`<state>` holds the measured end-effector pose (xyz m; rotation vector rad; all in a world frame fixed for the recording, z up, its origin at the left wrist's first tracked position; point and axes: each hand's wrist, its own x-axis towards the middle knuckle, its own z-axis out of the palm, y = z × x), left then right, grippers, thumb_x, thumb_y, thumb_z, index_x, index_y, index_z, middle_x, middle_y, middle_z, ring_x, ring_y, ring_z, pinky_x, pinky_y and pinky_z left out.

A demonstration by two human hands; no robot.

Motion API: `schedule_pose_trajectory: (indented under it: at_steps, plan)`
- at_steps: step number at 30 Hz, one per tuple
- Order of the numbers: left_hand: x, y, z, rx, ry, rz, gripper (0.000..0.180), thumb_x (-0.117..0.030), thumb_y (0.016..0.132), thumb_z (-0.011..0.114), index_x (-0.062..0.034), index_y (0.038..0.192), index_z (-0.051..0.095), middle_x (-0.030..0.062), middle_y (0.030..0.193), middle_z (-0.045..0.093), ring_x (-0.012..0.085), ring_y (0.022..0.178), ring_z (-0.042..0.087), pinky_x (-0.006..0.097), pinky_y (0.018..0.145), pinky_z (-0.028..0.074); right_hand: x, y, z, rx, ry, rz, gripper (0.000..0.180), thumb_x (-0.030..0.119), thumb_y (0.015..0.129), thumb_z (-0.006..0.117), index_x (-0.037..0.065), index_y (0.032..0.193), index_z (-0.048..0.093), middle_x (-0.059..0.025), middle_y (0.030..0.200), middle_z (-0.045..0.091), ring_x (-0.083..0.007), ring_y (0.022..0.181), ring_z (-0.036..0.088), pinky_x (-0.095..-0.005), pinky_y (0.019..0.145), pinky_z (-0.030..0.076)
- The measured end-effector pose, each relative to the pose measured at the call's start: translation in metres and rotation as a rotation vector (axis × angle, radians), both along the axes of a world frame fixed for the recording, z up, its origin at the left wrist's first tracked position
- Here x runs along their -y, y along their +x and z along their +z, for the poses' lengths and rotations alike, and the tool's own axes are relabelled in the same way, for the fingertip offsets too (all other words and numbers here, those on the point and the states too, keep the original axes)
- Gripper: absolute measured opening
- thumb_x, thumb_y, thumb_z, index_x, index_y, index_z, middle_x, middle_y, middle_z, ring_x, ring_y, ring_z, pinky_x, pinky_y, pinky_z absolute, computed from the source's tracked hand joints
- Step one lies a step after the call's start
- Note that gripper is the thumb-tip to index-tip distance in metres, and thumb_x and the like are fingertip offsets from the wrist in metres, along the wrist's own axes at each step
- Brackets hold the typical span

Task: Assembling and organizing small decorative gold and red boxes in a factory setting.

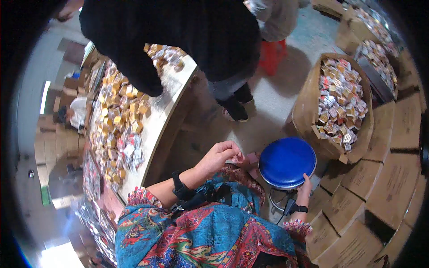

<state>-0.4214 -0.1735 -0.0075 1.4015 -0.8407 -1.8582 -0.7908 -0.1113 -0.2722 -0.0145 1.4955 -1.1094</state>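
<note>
A stool with a round blue seat (287, 161) and metal legs stands just right of my lap. My right hand (304, 187) grips the near right rim of that seat, and a black band circles its wrist. In front of my body, left of the stool, my left hand (223, 152) is closed in a loose fist. Nothing shows in its fingers, and it is apart from the stool. Another black strap sits on my left forearm.
Many small wrapped pieces (118, 118) in gold and white lie on a long table (154, 138) at left. Beyond it a person in black (210, 40) leans over. An open carton (304, 105) full of wrapped pieces stands at right, near stacked cartons (393, 187) and a red stool (271, 56).
</note>
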Motion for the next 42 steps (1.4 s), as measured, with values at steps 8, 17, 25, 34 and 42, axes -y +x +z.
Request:
schedule_pose_trajectory:
  at_steps: [8,17,25,34,42]
  plan:
    - [-0.031,0.036,0.015,0.008,0.015,0.169,0.015,-0.013,0.088,0.047,-0.0006,0.083,0.055,0.0078,0.082,0.062,0.0128,0.077,0.057,0.025,0.073,0.045,-0.019,0.022,0.004,0.076,0.189,0.084,0.041,0.020,0.078,0.059,-0.002,0.112,0.049,-0.0139,0.106,0.059,-0.0270,0.091,0.059,-0.0407,0.075,0.050]
    - [-0.040,0.073,0.019,0.006,0.042,0.211,0.016,-0.013,0.086,0.050,-0.0002,0.083,0.059,0.0081,0.086,0.062,0.0140,0.081,0.056,0.026,0.078,0.044,-0.001,0.088,0.078,-0.042,0.130,0.104,0.022,0.021,0.078,0.055,0.005,0.093,0.053,-0.0058,0.073,0.060,-0.0172,0.052,0.058,-0.0270,0.035,0.038]
    - [-0.038,0.128,-0.018,-0.008,-0.006,0.245,0.016,-0.012,0.087,0.049,-0.0010,0.086,0.060,0.0063,0.084,0.062,0.0136,0.080,0.058,0.026,0.075,0.045,0.023,0.104,0.069,-0.156,0.079,0.392,0.026,0.018,0.074,0.058,-0.001,0.091,0.056,-0.0086,0.078,0.062,-0.0213,0.057,0.059,-0.0304,0.048,0.048]
    - [-0.042,0.153,-0.096,0.051,0.170,0.240,0.021,-0.019,0.084,0.052,-0.0004,0.088,0.060,0.0066,0.085,0.060,0.0147,0.080,0.056,0.028,0.071,0.047,0.061,0.129,0.066,-0.071,0.094,0.534,0.023,0.016,0.074,0.055,0.000,0.092,0.057,-0.0092,0.079,0.063,-0.0237,0.063,0.061,-0.0380,0.060,0.053]
    - [-0.073,0.147,-0.155,0.241,-0.131,0.299,0.015,-0.009,0.079,0.053,-0.0026,0.085,0.065,0.0085,0.081,0.059,0.0187,0.075,0.057,0.031,0.059,0.050,0.085,0.161,0.062,0.062,0.046,0.752,0.019,0.010,0.079,0.052,0.000,0.096,0.055,-0.0100,0.091,0.061,-0.0241,0.077,0.059,-0.0384,0.069,0.050]
